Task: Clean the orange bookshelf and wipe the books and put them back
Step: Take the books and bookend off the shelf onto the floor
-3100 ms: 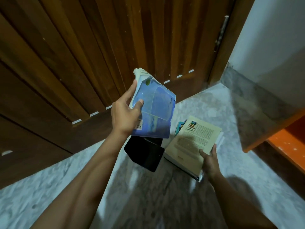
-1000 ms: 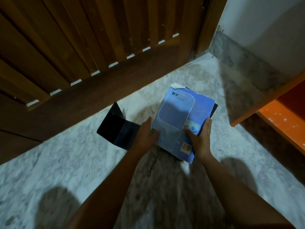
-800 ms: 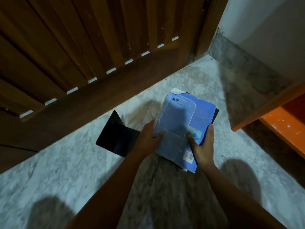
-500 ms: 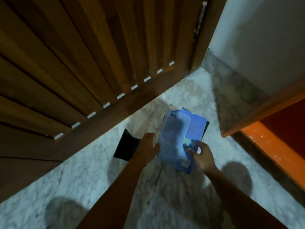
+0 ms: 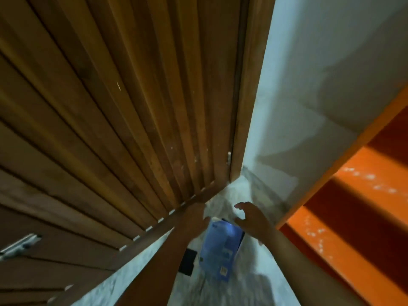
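Note:
A blue book [image 5: 221, 250] lies on the marble floor [image 5: 249, 281], on top of other books that it mostly hides. Both my hands are lifted off it. My left hand [image 5: 196, 217] hovers above the book's far left corner and holds nothing; its fingers blur into the dark door behind. My right hand [image 5: 250, 216] hovers over the far right corner with fingers spread and empty. The orange bookshelf [image 5: 353, 195] stands at the right, its visible shelves bare and speckled with white marks.
A slatted wooden door [image 5: 121, 129] fills the left and reaches the floor just behind my left hand. A black folded object [image 5: 187, 259] lies on the floor left of the book. A white wall [image 5: 320, 85] rises between door frame and shelf.
Both hands let go of the blue book and rose off it; it now rests on the pile. My head tilted up, so the door, wall and shelf fill more of the view.

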### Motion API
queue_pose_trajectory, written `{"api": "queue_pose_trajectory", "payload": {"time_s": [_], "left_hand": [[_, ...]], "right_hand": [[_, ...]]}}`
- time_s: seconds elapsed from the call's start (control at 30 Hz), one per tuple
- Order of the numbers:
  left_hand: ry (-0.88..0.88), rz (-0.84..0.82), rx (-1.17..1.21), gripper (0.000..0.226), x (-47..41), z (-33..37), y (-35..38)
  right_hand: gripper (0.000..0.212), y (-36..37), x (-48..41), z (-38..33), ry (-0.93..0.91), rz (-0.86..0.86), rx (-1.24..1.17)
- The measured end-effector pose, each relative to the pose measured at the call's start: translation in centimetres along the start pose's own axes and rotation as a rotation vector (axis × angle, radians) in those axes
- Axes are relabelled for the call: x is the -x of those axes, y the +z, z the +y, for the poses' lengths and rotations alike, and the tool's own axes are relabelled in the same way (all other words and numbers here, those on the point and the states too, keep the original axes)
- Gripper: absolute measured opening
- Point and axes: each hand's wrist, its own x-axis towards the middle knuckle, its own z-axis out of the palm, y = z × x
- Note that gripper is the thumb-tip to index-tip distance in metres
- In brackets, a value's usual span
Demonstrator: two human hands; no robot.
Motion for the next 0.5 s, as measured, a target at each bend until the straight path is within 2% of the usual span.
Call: {"api": "queue_pose_trajectory", "payload": {"time_s": [0.13, 0.27, 0.4, 0.5], "left_hand": [[0.057, 0.029, 0.048, 0.042, 2.2, 7.0, -6.2], [0.154, -0.019, 0.035, 0.041, 3.8, 12.8, -9.9], [0.238, -0.028, -0.011, 0.039, 3.3, 16.2, -11.8], [0.378, -0.007, -0.083, 0.04, 5.0, 18.4, -13.7]], "right_hand": [[0.045, -9.1, 2.9, -3.9, -0.046, 0.042, 0.058], [0.045, -16.0, 6.2, -6.0, 0.015, 0.113, 0.094], [0.041, -19.7, 10.5, -7.2, 0.091, 0.196, 0.078], [0.04, -20.5, 14.5, -7.6, 0.165, 0.285, 0.044]]}}
